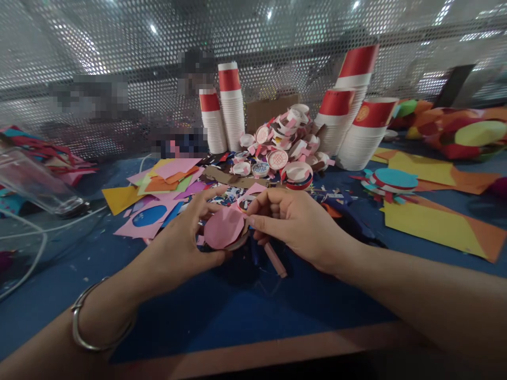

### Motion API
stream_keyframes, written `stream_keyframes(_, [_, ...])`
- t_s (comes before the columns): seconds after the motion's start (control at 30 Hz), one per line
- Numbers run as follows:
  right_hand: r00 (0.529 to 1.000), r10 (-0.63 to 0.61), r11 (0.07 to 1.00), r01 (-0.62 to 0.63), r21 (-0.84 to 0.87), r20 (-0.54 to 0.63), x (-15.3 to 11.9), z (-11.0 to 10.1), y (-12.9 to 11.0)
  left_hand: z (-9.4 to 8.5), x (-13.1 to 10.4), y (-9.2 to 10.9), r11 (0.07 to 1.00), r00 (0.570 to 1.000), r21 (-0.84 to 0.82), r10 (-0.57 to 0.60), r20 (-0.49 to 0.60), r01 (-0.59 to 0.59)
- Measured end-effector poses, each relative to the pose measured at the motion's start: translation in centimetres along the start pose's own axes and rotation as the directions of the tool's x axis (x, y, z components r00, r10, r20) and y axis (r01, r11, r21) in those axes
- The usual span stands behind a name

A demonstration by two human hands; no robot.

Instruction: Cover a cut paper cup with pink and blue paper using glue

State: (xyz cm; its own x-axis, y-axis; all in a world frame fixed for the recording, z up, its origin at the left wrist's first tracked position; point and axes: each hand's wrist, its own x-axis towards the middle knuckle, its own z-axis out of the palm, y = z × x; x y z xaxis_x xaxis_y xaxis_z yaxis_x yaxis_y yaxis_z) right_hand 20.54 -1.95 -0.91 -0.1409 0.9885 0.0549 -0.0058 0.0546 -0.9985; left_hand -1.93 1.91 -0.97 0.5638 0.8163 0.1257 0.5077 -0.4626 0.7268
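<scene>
Hands [178, 240] [304, 229] at pink disc [224, 228], blue table [178, 322], stacked cups [233, 116], perforated screen [277, 58] behind

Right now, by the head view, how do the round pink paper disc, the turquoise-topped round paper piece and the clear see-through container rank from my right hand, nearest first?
From the right hand:
1. Round pink paper disc, just left.
2. Turquoise-topped round paper piece, ahead to the right.
3. Clear see-through container, far left.

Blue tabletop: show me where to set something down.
Bare tabletop lies between the left forearm, right forearm and near edge; another patch lies between the left forearm and white cable. Farther back, colored paper, cut cup bases and paper cups crowd it.
</scene>
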Motion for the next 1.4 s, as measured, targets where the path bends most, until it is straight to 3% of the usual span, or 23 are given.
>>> stream_keyframes(0.17, [1.0,0.01,1.0,-0.01,0.003,0.006,0.0,0.0,-0.1,-0.5,0.3,-0.4,0.998,0.997,0.019,0.059,0.052,-0.06])
stream_keyframes(0.43, [1.0,-0.012,1.0,0.012,0.019,0.02,0.0,-0.1,0.1,-0.7,0.1,-0.1,0.988,0.998,0.15,0.019,0.051,-0.027])
stream_keyframes(0.77, [1.0,-0.001,1.0,0.001,0.021,0.023,-0.2,0.0,-0.1,-0.4,0.0,1.1,0.998,0.998,0.052,0.023,-0.062,-0.02])
stream_keyframes(0.9, [1.0,-0.007,1.0,0.006,0.029,0.021,-0.1,0.0,0.0,-0.3,-0.2,1.4,0.999,0.998,-0.002,0.042,-0.056,-0.042])
stream_keyframes(1.1, [1.0,-0.014,1.0,0.014,0.025,0.009,-0.1,0.1,0.0,-0.5,-0.3,1.6,0.954,0.981,0.249,0.186,-0.058,-0.166])
stream_keyframes(1.4, [1.0,-0.007,0.999,0.006,0.039,0.024,0.0,0.2,0.1,-0.2,-0.2,1.5,0.946,0.986,0.293,0.16,-0.04,-0.142])
